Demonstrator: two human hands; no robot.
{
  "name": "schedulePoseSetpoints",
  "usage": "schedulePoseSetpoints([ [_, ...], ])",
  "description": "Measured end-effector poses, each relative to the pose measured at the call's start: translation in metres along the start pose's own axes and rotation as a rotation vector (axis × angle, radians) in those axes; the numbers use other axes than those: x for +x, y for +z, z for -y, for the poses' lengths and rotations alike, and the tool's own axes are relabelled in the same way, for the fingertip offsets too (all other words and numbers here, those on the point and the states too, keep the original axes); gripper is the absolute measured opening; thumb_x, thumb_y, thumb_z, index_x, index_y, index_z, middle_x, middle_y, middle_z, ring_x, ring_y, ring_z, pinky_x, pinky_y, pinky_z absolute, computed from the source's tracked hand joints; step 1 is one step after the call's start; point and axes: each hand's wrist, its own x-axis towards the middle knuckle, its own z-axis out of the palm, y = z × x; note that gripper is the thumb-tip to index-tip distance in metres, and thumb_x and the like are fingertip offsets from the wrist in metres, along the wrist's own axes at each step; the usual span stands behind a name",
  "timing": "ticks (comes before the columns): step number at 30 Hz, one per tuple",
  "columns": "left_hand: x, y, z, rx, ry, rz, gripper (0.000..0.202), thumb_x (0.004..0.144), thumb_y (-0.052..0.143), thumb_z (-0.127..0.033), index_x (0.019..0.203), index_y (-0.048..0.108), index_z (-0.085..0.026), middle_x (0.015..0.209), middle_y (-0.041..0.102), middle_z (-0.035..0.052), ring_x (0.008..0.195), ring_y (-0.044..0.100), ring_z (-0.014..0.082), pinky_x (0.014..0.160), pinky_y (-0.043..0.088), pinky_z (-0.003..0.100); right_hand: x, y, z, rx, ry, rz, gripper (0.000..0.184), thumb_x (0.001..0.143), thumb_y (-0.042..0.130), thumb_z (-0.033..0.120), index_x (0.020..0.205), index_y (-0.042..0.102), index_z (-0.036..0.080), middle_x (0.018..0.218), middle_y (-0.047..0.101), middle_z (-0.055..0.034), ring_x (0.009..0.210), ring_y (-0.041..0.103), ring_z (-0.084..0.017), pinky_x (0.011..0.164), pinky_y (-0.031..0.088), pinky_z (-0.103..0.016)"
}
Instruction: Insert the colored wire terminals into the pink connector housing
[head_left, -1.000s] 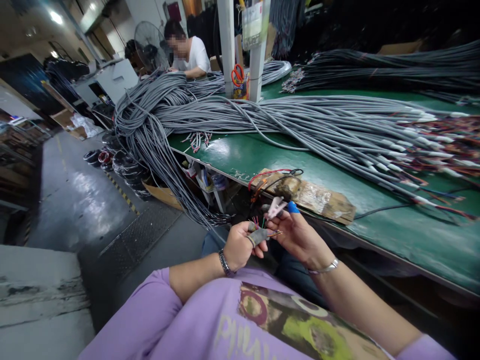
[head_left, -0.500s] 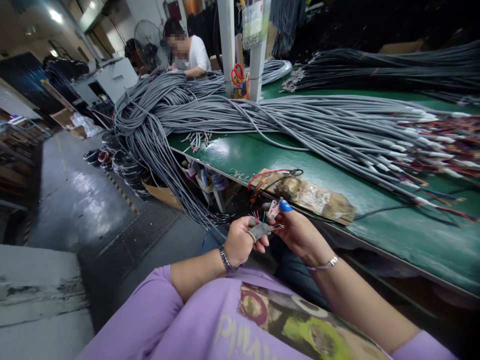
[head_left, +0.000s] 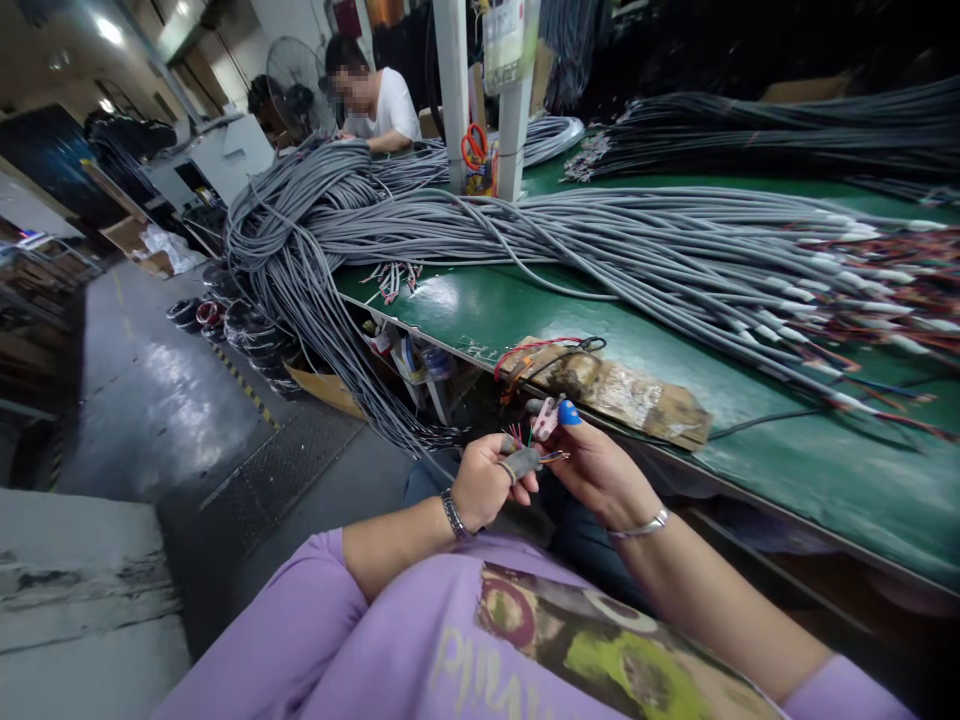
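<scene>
My left hand (head_left: 486,482), grey covers on its fingers, is closed on a small fan of thin coloured wires (head_left: 517,434). Some wire ends stick up and others point right toward my other hand. Between the blue-covered thumb and the grey-covered finger of my right hand (head_left: 606,472) is a small pale pink connector-like piece (head_left: 545,418). The two hands are close together in front of the bench edge. Whether a wire tip touches the pale piece is too small to tell.
A taped wooden block (head_left: 630,400) with red and black leads lies at the edge of the green bench (head_left: 847,490). Behind it stretches a thick bundle of grey cables (head_left: 570,235), drooping off the left end. Orange-handled scissors (head_left: 474,147) stand by a post; a person (head_left: 390,110) sits beyond.
My right hand has shifted very slightly to the left, with the pale piece turned a little. My left hand keeps its hold on the wires and has hardly moved.
</scene>
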Motion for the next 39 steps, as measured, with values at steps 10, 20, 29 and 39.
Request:
schedulePoseSetpoints([
  [10,-0.006,-0.011,0.006,0.022,0.011,0.012,0.034,0.072,0.067,-0.046,0.068,0.053,-0.015,0.053,0.060,-0.0008,0.036,0.049,0.0072,0.035,0.032,0.017,-0.010,-0.015,0.014,-0.060,0.255,0.134,0.042,0.064,0.076,0.060,0.078,0.069,0.021,0.074,0.068,-0.0037,0.062,0.062,-0.015,0.057,0.054,-0.026],
  [20,-0.011,-0.013,0.009,0.219,-0.096,0.203,0.037,0.068,0.071,-0.047,0.070,0.055,-0.014,0.056,0.060,0.0000,0.042,0.054,0.0087,0.040,0.039,0.019,-0.017,-0.004,0.022,-0.606,0.145,0.315,0.032,0.061,0.084,0.040,0.064,0.065,0.014,0.057,0.060,0.0006,0.051,0.049,-0.009,0.050,0.041,-0.022],
  [29,-0.002,-0.019,0.017,0.211,-0.216,0.257,0.038,0.066,0.069,-0.049,0.070,0.055,-0.014,0.056,0.062,0.0021,0.044,0.059,0.0118,0.041,0.043,0.020,-0.026,-0.010,0.013,-0.598,-0.017,0.168,0.037,0.066,0.076,0.053,0.076,0.070,0.018,0.071,0.066,-0.0028,0.063,0.056,-0.014,0.059,0.046,-0.026],
  [39,0.002,-0.014,0.023,0.085,-0.090,0.126,0.049,0.067,0.067,-0.061,0.072,0.061,-0.012,0.059,0.064,0.0051,0.048,0.061,0.0139,0.047,0.047,0.023,-0.041,-0.012,-0.018,-0.528,-0.144,-0.014,0.035,0.065,0.078,0.051,0.072,0.065,0.019,0.065,0.059,-0.0001,0.058,0.046,-0.012,0.055,0.040,-0.026],
])
